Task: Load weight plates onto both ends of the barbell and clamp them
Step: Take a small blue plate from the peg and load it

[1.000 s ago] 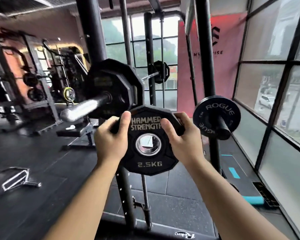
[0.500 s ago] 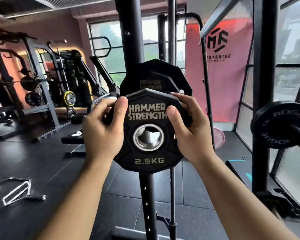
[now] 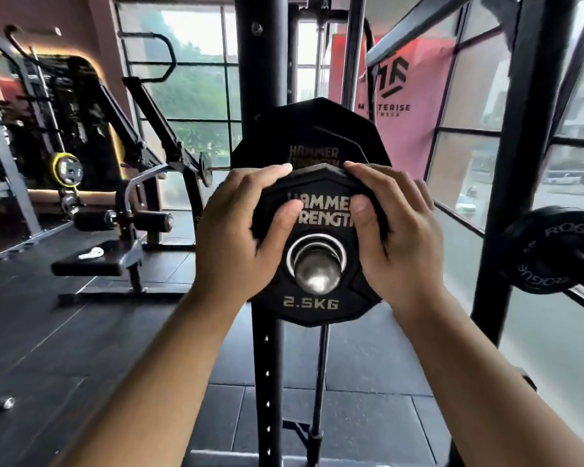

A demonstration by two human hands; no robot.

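Note:
A small black 2.5 kg Hammer Strength plate (image 3: 312, 303) is in the middle of the view, held at both sides. My left hand (image 3: 236, 237) grips its left edge, thumb across the lettering. My right hand (image 3: 395, 230) grips its right edge in the same way. The shiny end of the barbell sleeve (image 3: 317, 273) shows inside the plate's steel-ringed hole. Right behind sits a larger black plate (image 3: 304, 133) on the same sleeve, mostly hidden by the small one. No clamp is in view.
A black rack upright (image 3: 267, 365) stands directly behind the plates. At the right, a black Rogue plate (image 3: 550, 254) sits on a peg of another upright (image 3: 520, 163). A bench machine (image 3: 115, 257) stands at the left, on dark rubber floor. Windows line the back and right.
The view swung left to face the barbell end-on. Both hands brought the small plate up to the sleeve, whose tip now shows in the plate's hole.

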